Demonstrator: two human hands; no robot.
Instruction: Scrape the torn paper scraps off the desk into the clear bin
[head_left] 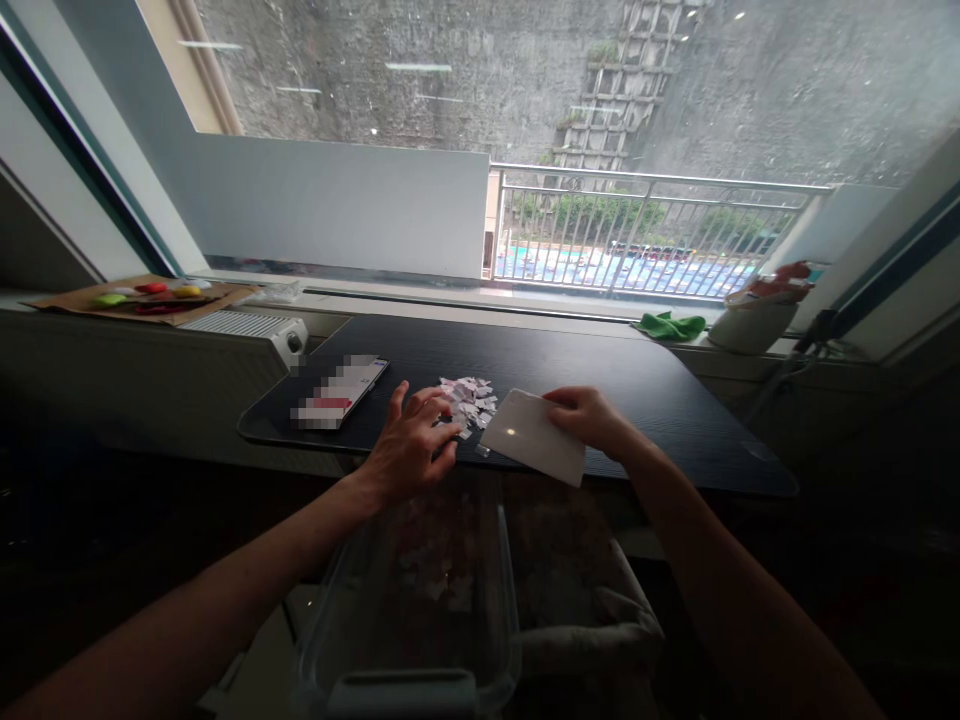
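A small heap of pale paper scraps (pixel 474 396) lies near the front edge of a dark tabletop (pixel 675 410). At the left side of the heap is my left hand (pixel 412 440), its fingers bent and apart, the fingertips touching or just above the scraps. My right hand (pixel 592 418) grips a flat, white, rectangular scraper-like sheet (pixel 529 430) with rounded corners. The sheet is tilted, and its left edge sits beside the scraps. Part of its lower side hangs past the table's front edge. Nothing shows held in the left hand.
A clear plastic bin (pixel 510 600) with pale bits in it stands below the table edge. A phone-like slab (pixel 364 380) lies at left. Along the sill are a green cloth (pixel 670 326), a pale pot (pixel 754 318) and a brown board (pixel 60 297) with coloured items.
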